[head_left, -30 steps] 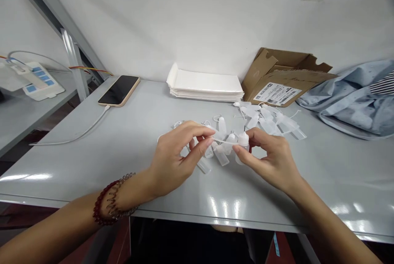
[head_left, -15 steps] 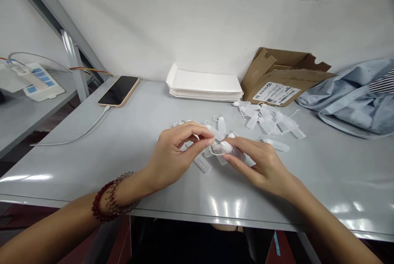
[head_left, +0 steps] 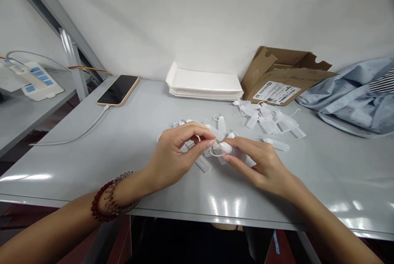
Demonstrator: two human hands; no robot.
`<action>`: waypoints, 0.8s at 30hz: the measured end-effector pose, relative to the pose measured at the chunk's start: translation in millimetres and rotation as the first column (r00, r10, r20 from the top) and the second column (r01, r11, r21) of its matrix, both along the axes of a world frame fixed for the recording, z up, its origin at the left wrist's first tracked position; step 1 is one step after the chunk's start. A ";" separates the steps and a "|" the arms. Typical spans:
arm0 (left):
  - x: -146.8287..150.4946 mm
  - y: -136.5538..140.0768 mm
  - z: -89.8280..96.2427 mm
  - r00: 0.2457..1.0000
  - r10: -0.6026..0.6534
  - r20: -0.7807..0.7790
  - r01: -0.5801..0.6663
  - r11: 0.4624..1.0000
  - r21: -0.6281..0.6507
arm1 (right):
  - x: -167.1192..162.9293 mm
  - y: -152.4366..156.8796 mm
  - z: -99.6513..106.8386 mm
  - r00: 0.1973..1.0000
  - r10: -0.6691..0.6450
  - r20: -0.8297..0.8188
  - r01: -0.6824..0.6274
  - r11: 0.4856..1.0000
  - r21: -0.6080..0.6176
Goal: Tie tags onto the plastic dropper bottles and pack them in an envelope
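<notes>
My right hand (head_left: pixel 255 161) grips a small translucent squeeze bottle (head_left: pixel 240 154) between thumb and fingers, its white nozzle top pointing left. A thin metal needle tip stands out from the nozzle. My left hand (head_left: pixel 184 149) pinches at that tip with thumb and forefinger; a thin white strap (head_left: pixel 215 155) loops from the nozzle to those fingers. Whether a small cap sits between them is hidden. Under and behind my hands lie several similar bottles (head_left: pixel 203 164), partly covered by the left hand. One bottle (head_left: pixel 278 145) lies alone beyond the right hand.
A heap of more bottles (head_left: pixel 267 120) lies in front of an open cardboard box (head_left: pixel 277 81). White envelopes (head_left: pixel 205 81) are stacked by the wall. A phone (head_left: pixel 118 90) with a cable lies at left; blue fabric (head_left: pixel 360 95) is at right. A power strip (head_left: pixel 43 81) sits on the adjoining table.
My left fingertips have shifted very slightly up and right at the nozzle, and more of the metal tip shows. My right hand keeps its hold on the bottle.
</notes>
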State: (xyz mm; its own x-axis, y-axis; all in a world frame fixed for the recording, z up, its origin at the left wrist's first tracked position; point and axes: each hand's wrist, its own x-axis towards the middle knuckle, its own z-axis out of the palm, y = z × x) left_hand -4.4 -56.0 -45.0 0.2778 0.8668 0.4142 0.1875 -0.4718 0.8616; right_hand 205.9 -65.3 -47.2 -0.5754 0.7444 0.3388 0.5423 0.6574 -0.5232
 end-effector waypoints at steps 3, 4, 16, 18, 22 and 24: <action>0.4 -0.2 -0.2 1.000 -0.004 -0.002 0.004 1.000 -0.006 | 0.5 0.2 -0.3 1.000 -0.006 0.005 0.006 1.000 -0.003; 0.6 -0.3 -0.2 1.000 -0.002 0.001 0.002 1.000 -0.005 | 0.6 0.3 -0.4 1.000 -0.008 0.007 0.008 1.000 -0.005; -1.4 -1.0 -1.0 1.000 -0.005 -0.010 0.005 1.000 0.003 | 1.2 -0.3 0.8 1.000 -0.004 0.006 0.004 1.000 -0.007; -1.6 -0.8 -0.9 1.000 -0.015 -0.008 0.015 1.000 0.003 | 1.3 -0.5 1.1 1.000 -0.005 0.006 0.005 1.000 -0.006; -1.9 0.4 -0.1 0.999 -0.036 -0.013 0.036 0.999 0.006 | 1.5 -0.4 0.8 1.000 -0.002 0.002 0.002 1.000 -0.010; -2.3 1.0 0.7 1.000 -0.022 -0.020 0.022 1.000 0.001 | 1.9 -0.3 0.7 1.000 0.004 0.004 -0.004 1.000 -0.016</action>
